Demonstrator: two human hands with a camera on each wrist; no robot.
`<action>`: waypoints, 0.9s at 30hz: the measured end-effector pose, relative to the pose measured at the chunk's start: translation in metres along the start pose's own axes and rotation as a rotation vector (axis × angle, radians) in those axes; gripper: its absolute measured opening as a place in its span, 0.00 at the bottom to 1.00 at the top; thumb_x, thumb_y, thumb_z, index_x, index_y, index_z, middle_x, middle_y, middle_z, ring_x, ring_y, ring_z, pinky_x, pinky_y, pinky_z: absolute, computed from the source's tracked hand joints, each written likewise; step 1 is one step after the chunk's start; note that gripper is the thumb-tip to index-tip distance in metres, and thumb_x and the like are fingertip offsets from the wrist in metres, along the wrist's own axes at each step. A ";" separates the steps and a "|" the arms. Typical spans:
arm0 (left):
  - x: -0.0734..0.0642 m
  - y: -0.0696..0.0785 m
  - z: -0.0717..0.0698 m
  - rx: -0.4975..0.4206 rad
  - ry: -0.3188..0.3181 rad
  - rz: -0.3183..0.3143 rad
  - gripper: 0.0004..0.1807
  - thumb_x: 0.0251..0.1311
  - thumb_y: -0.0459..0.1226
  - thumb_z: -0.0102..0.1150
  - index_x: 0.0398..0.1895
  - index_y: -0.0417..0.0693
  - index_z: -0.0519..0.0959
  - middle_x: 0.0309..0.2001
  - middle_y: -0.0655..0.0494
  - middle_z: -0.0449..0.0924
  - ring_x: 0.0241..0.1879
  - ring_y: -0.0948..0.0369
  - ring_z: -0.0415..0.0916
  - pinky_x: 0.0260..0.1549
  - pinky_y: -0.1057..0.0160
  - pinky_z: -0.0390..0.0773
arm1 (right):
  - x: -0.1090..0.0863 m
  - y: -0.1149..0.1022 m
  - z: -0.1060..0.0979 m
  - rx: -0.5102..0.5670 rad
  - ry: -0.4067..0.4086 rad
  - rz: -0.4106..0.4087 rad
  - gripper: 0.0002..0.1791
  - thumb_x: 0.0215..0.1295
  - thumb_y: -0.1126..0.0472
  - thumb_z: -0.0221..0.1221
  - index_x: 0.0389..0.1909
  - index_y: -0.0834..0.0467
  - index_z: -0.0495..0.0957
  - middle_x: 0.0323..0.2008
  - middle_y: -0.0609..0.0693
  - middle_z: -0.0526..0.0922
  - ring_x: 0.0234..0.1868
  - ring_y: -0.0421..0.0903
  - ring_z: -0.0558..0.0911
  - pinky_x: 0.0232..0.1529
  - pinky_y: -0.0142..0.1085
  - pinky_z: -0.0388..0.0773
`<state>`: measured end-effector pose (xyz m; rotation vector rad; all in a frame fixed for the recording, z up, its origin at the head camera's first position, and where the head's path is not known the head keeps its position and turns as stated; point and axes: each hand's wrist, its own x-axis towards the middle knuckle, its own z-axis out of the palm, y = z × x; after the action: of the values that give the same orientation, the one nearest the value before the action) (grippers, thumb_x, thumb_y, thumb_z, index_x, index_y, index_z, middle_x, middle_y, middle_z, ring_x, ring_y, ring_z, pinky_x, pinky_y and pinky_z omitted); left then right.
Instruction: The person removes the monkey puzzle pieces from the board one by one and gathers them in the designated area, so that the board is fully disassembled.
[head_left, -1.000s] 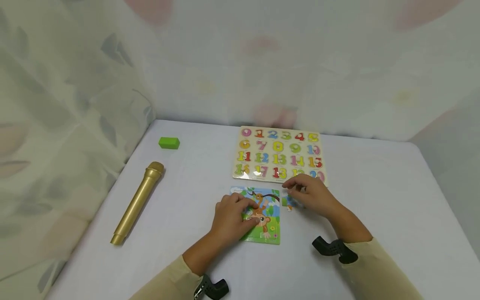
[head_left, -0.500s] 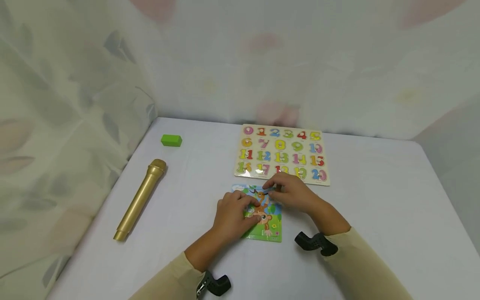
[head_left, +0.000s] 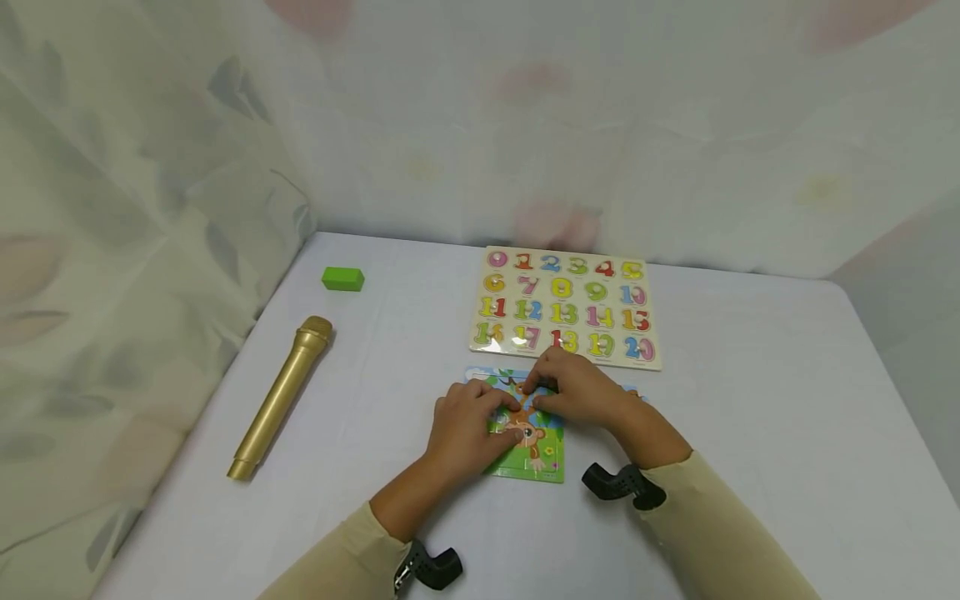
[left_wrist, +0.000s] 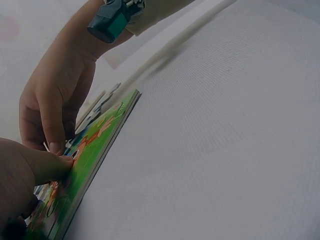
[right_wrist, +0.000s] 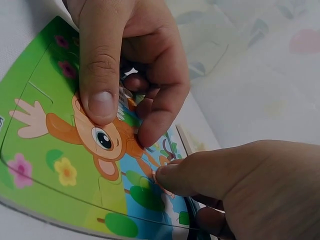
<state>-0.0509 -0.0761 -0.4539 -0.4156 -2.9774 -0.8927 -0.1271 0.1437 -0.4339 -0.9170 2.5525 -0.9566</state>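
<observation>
A monkey picture puzzle lies in front of the person, with a green and blue board. My left hand rests on its left side; the right wrist view shows the thumb on the monkey's head and the fingertips further up the picture. My right hand is over the puzzle's upper right part. Its thumb and curled index finger meet low at the picture, seemingly round a puzzle piece that they mostly hide. A loose puzzle piece shows partly behind the right wrist.
Behind the puzzle lies a wooden number board with coloured numerals. To the left are a gold microphone and a green block. The white-covered table meets a patterned cloth at the back.
My right hand has moved left from the loose pieces beside the puzzle onto its upper right part, then slightly lower on the picture. The left hand has stayed on the puzzle.
</observation>
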 end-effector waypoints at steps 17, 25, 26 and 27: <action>-0.001 0.000 0.002 0.003 -0.005 -0.020 0.15 0.58 0.51 0.79 0.46 0.64 0.88 0.45 0.62 0.78 0.45 0.57 0.69 0.41 0.54 0.65 | 0.000 -0.003 0.004 -0.029 -0.016 0.044 0.08 0.63 0.63 0.75 0.36 0.47 0.87 0.46 0.45 0.76 0.49 0.46 0.77 0.56 0.46 0.77; -0.001 -0.002 0.003 -0.003 -0.014 -0.030 0.15 0.58 0.51 0.79 0.46 0.64 0.88 0.45 0.63 0.77 0.44 0.58 0.68 0.41 0.55 0.64 | -0.002 -0.003 0.004 -0.017 0.003 0.063 0.10 0.64 0.63 0.75 0.41 0.48 0.84 0.47 0.45 0.79 0.48 0.46 0.77 0.56 0.47 0.77; -0.001 -0.001 0.003 -0.004 -0.012 -0.029 0.15 0.58 0.51 0.79 0.46 0.64 0.88 0.45 0.63 0.77 0.45 0.58 0.68 0.41 0.55 0.64 | -0.001 -0.003 0.003 -0.013 0.007 0.069 0.11 0.65 0.63 0.74 0.44 0.49 0.84 0.47 0.46 0.80 0.49 0.47 0.78 0.57 0.47 0.77; 0.000 -0.001 0.003 -0.005 -0.010 -0.028 0.14 0.58 0.50 0.79 0.46 0.64 0.88 0.44 0.63 0.77 0.45 0.58 0.69 0.41 0.55 0.64 | -0.001 -0.003 0.003 -0.010 0.010 0.077 0.13 0.66 0.63 0.73 0.48 0.50 0.83 0.49 0.46 0.81 0.50 0.47 0.78 0.57 0.47 0.77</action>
<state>-0.0506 -0.0759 -0.4568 -0.3807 -2.9979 -0.9028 -0.1235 0.1413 -0.4343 -0.8114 2.5833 -0.9293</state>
